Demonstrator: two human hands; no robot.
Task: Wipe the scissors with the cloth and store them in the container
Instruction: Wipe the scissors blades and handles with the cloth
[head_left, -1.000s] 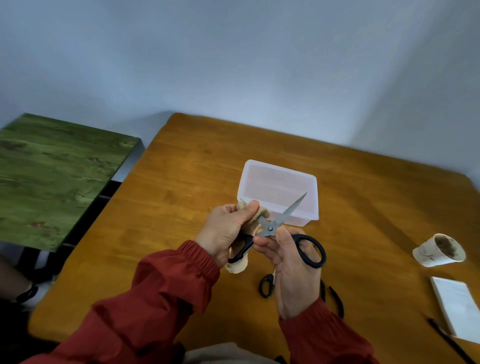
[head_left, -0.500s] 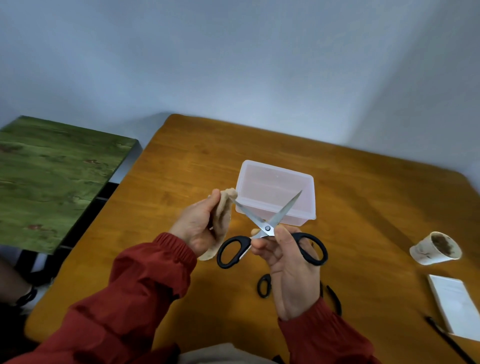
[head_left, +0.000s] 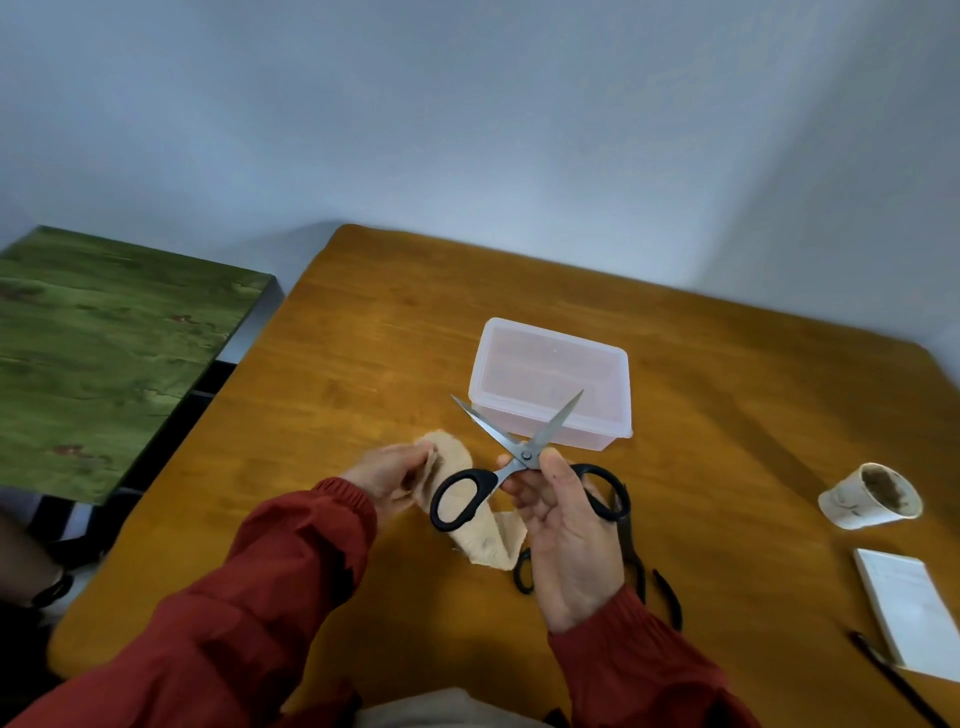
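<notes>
My right hand (head_left: 563, 535) grips black-handled scissors (head_left: 511, 457) near the pivot, blades spread wide and pointing up toward the container. My left hand (head_left: 387, 475) pinches the top edge of a beige cloth (head_left: 480, 535), which hangs down to the table behind the left scissor handle. The clear plastic container (head_left: 550, 382) stands without a lid on the wooden table (head_left: 363, 374) just beyond the blade tips. More black-handled scissors (head_left: 636, 561) lie on the table behind my right hand, largely hidden.
A stained paper cup (head_left: 870, 496) lies on its side at the right. Near the right edge lie a white notepad (head_left: 909, 608) and a black pen (head_left: 893, 675). A green table (head_left: 104, 343) stands to the left across a gap.
The cloth has come off the blade and my left hand has lowered it toward the table. The scissor blades have opened wider. My right hand has stayed nearly in place.
</notes>
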